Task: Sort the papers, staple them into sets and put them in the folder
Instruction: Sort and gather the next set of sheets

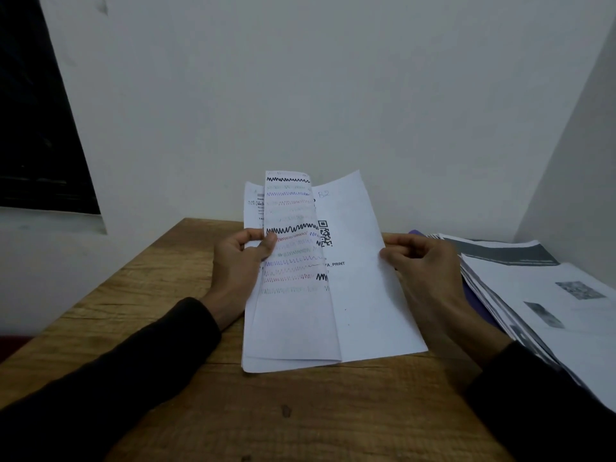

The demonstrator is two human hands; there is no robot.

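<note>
I hold a small bundle of white papers upright above the wooden table. My left hand pinches a sheet with coloured zigzag lines that is folded over to the left. My right hand grips the right edge of a sheet that bears a QR code and "B2" written at its top. More sheets lie behind these. A purple folder peeks out under a stack of printed papers on the right. No stapler is in view.
The table stands in a corner between two white walls. A dark window is at the left. The stack on the right hangs over the table's right side.
</note>
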